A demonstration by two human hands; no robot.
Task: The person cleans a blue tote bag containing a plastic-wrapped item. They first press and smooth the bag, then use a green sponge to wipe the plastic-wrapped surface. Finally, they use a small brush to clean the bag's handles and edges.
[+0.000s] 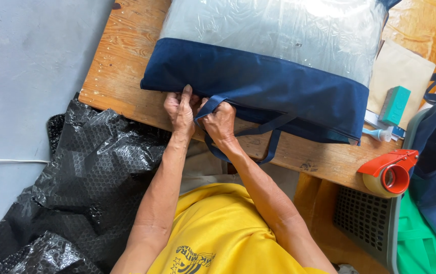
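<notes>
1. Storage bag (258, 91): large, navy fabric base with a clear plastic upper panel, lying flat on the surface (121, 66); its near edge runs close to the surface's front edge.
2. Bag strap (274, 134): navy webbing, looping off the bag's near edge and hanging over the front of the surface.
3. Left hand (180, 109): at the bag's near edge, fingers curled closed on the navy fabric, thumb pointing up onto the bag.
4. Right hand (220, 122): just beside the left, touching it, fingers clamped on the strap where it meets the bag.
5. Tape dispenser (388, 172): red frame with a tan tape roll, at the right front corner of the surface.
6. Teal block (394, 105): small, rectangular, resting to the right of the bag on a tan envelope (400, 68).
7. Black bubble wrap (76, 187): crumpled heap on the grey floor, left of the person.
8. Yellow shirt (218, 233): worn by the person, bottom centre.
</notes>
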